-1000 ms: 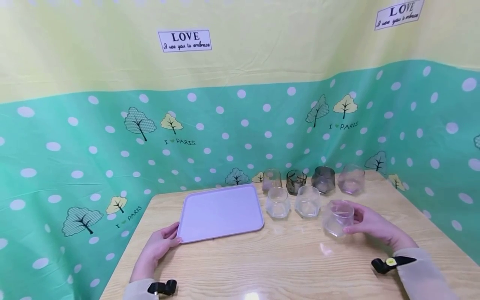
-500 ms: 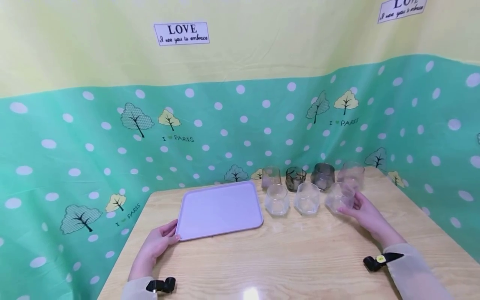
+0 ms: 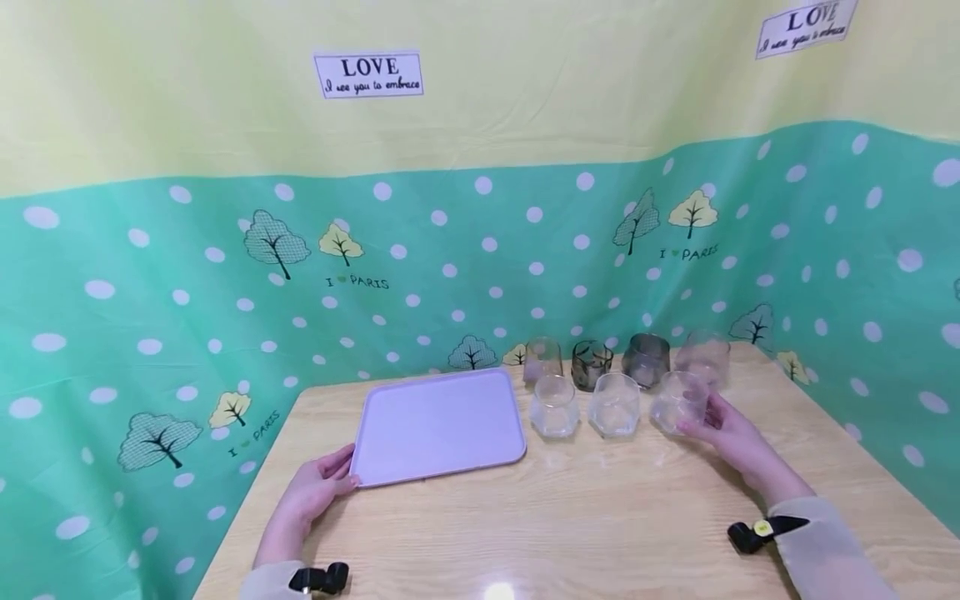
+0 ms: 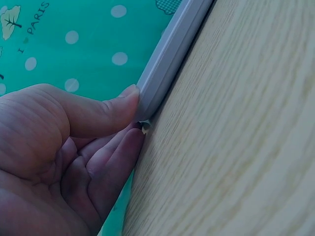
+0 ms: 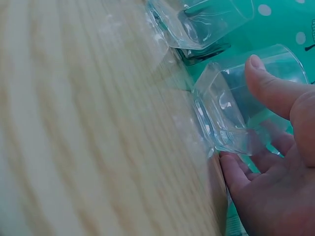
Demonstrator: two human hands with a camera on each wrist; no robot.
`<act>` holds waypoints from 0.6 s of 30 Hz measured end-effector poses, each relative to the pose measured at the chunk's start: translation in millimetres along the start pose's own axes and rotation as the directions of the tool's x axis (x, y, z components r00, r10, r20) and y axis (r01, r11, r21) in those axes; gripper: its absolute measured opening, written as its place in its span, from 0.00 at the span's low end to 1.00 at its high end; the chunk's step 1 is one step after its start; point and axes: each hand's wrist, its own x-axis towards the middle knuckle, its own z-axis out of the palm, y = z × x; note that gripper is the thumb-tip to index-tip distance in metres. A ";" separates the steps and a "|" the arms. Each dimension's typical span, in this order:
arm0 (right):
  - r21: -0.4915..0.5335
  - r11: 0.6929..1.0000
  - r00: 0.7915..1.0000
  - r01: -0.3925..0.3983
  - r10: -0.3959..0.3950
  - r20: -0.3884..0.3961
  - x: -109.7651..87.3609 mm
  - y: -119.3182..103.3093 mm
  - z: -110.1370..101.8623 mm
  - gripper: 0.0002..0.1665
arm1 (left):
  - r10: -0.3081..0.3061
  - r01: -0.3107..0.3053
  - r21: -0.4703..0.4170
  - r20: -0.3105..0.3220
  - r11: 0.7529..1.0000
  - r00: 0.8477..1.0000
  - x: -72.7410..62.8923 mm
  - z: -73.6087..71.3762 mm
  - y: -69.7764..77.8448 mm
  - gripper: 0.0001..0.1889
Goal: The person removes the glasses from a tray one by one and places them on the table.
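Observation:
My right hand [image 3: 731, 433] holds a clear glass [image 3: 677, 408] from its right side, thumb in front and fingers behind. The glass stands upright on the table at the right end of the front row. In the right wrist view its faceted base [image 5: 209, 118] meets the wood. Two more clear glasses stand to its left, one in the middle [image 3: 615, 408] and one nearer the tray [image 3: 555, 410]. My left hand [image 3: 315, 492] grips the near left corner of a pale lilac tray [image 3: 438, 429], with the thumb on the rim [image 4: 147, 96] and fingertips low beside it.
Behind the clear glasses runs a back row: an amber-tinted glass [image 3: 542, 358], a dark patterned glass [image 3: 592, 367], a smoky grey glass [image 3: 647, 360] and a pinkish glass [image 3: 703, 358]. A green polka-dot curtain [image 3: 420, 275] hangs behind the wooden table [image 3: 540, 517].
My right hand has moved the clear glass back and slightly left, into line with the other two clear glasses. My left hand stays at the tray corner.

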 end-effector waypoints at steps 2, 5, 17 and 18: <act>0.009 1.000 1.000 0.000 0.000 0.002 1.7 0.7 -1.0 0.62 | 0.000 0.000 0.003 -0.006 1.000 1.000 2.5 0.7 -0.3 0.38; 0.028 1.000 1.000 -0.003 0.002 0.005 3.8 1.0 -0.6 0.62 | -0.005 0.005 -0.001 -0.018 1.000 1.000 3.5 2.1 -1.0 0.37; 0.014 1.000 1.000 0.014 -0.014 0.012 2.4 2.7 0.5 0.58 | 0.018 -0.018 -0.007 -0.014 1.000 1.000 2.5 2.8 -1.1 0.37; 0.014 1.000 1.000 0.012 -0.012 0.012 1.8 3.2 -0.1 0.59 | 0.020 -0.020 -0.008 -0.009 1.000 1.000 2.5 3.1 -1.2 0.37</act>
